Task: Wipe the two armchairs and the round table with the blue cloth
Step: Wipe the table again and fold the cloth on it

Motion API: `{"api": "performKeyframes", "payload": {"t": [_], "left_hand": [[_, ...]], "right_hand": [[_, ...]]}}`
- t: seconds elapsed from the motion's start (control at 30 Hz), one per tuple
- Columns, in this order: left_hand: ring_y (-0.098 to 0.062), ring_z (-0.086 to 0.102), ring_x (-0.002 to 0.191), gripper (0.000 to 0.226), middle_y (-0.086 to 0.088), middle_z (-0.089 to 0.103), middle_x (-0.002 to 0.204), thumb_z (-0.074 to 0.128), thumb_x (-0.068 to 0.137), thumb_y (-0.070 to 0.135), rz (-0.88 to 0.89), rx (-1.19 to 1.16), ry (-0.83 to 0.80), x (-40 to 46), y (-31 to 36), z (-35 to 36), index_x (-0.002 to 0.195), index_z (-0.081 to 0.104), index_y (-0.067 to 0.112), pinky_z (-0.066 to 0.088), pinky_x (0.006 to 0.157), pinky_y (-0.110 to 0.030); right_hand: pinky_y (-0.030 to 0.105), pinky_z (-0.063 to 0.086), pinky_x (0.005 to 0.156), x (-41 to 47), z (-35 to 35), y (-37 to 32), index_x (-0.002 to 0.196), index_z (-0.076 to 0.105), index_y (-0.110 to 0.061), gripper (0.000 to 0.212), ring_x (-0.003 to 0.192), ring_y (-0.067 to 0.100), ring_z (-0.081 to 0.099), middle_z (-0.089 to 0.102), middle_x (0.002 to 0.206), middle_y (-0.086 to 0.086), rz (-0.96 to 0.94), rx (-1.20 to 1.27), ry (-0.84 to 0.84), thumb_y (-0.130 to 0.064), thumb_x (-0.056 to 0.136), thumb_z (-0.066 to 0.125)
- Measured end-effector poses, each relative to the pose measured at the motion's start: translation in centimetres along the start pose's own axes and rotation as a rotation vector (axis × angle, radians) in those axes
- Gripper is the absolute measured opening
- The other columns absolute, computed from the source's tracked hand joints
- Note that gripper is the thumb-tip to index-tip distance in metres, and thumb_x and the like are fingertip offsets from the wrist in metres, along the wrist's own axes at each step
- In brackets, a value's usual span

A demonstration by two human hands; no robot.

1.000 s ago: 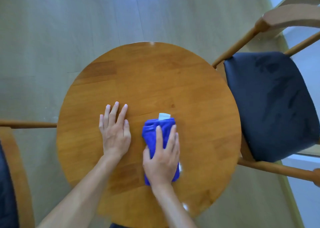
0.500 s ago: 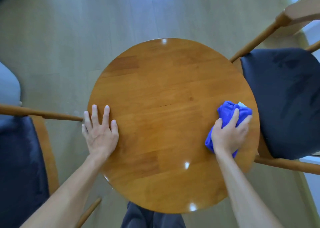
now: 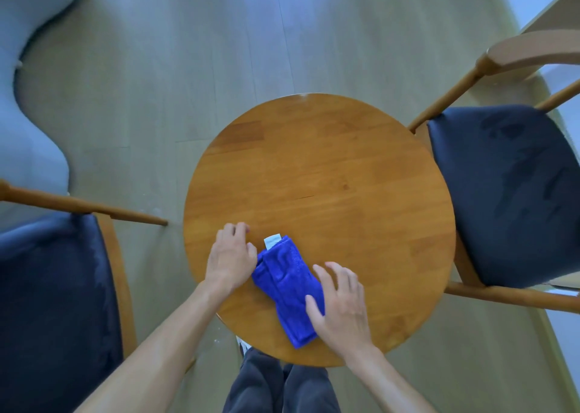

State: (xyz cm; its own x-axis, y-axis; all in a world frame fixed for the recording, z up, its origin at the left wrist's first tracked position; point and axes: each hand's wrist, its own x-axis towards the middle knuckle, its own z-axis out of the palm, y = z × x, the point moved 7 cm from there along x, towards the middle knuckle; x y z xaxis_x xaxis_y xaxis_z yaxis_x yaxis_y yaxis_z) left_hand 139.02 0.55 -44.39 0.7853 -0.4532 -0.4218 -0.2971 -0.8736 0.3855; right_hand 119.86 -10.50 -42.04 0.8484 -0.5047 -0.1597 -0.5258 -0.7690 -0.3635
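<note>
The round wooden table (image 3: 329,167) stands between two wooden armchairs with dark blue seats, the left armchair (image 3: 53,302) and the right armchair (image 3: 508,193). The folded blue cloth (image 3: 285,274), which has a white label at its far end, lies flat on the near part of the tabletop. My left hand (image 3: 232,255) rests on the table with loosely curled fingers, its side against the cloth's left edge. My right hand (image 3: 340,306) lies with spread, relaxed fingers on the cloth's right edge, the thumb on the fabric. Neither hand plainly grips the cloth.
A light blue sofa (image 3: 28,67) fills the far left corner. Pale wooden floor (image 3: 219,51) stretches beyond the table. My legs in dark trousers (image 3: 282,387) stand against the table's near edge. The right armchair's curved armrest (image 3: 533,54) rises at the upper right.
My right hand brought the cloth back from the table's right edge to the near middle and relaxed on it. My left hand moved right from the left rim to the cloth.
</note>
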Motion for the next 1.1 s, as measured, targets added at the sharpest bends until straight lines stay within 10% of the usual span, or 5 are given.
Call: {"api": "performKeyframes", "payload": {"t": [0.13,0.37,0.63,0.8,1.1], "left_hand": [[-0.023,0.047,0.108,0.035,-0.007,0.048,0.114,0.047,0.086,0.005,0.144,0.049,-0.116,-1.0,1.2,0.7,0.121,0.048,0.012,0.045,0.088,-0.035],[-0.029,0.052,0.070,0.029,-0.008,0.056,0.079,0.055,0.054,-0.009,0.748,0.309,-0.108,-5.7,6.7,2.0,0.077,0.059,0.007,0.045,0.058,-0.037],[-0.018,0.040,0.089,0.021,-0.001,0.051,0.101,0.049,0.084,0.025,0.729,0.315,-0.416,-8.0,7.6,5.9,0.098,0.059,0.014,0.037,0.078,-0.029],[-0.014,0.038,0.087,0.064,0.006,0.044,0.095,0.048,0.066,0.075,0.561,0.205,-0.513,-8.3,7.6,4.3,0.104,0.049,0.023,0.039,0.078,-0.030],[-0.015,0.046,0.060,0.008,0.000,0.056,0.067,0.050,0.072,0.021,0.609,-0.190,-0.278,-7.1,15.2,-12.8,0.073,0.051,0.014,0.041,0.057,-0.032]], "right_hand": [[0.035,0.050,0.064,-2.1,-0.3,0.6,0.102,0.066,-0.016,0.044,0.085,0.026,0.060,0.060,0.100,0.004,0.050,-0.052,-0.007,-0.024,0.061,0.081],[0.034,0.052,0.071,-5.7,1.7,1.9,0.118,0.063,-0.017,0.064,0.093,0.026,0.061,0.059,0.112,0.007,-0.002,-0.054,-0.098,-0.007,0.057,0.080],[0.031,0.045,0.078,-4.1,1.6,2.5,0.096,0.065,-0.012,0.022,0.089,0.023,0.059,0.058,0.103,0.003,0.048,0.234,-0.064,-0.001,0.077,0.070],[0.023,0.042,0.078,-1.8,-1.1,2.2,0.096,0.060,-0.011,0.012,0.087,0.009,0.053,0.055,0.095,-0.007,0.083,0.506,-0.108,-0.002,0.090,0.056],[0.022,0.045,0.071,3.8,-15.6,-4.4,0.105,0.060,-0.015,0.010,0.081,0.010,0.058,0.064,0.095,-0.004,-0.050,0.730,0.001,-0.014,0.096,0.056]]}}
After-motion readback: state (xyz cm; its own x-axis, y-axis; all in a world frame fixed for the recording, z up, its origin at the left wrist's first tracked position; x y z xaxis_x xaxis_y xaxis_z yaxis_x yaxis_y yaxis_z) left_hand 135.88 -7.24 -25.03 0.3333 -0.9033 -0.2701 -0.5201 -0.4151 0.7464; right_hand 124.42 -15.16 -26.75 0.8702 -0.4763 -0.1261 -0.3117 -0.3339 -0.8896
